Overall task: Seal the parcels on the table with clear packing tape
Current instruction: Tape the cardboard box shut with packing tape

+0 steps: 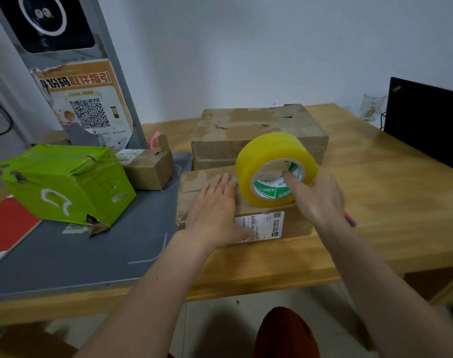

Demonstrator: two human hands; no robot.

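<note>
Taping the near parcel: roll standing on its top, strip not yet visibly run.

The left hand is lying flat with straight fingers, pressing down on the near parcel at the front edge of the wooden table, while the right hand is gripping the yellowish tape roll with a finger hooked through its core, the roll standing on edge on that parcel's top. Whether a strip is already stuck beneath the roll is not showing, so this parcel is looking just begun. Behind it, touching, the larger brown box is wearing old torn tape. To the left, on the grey mat, the green parcel and the small brown box are waiting, seemingly untouched.
</note>
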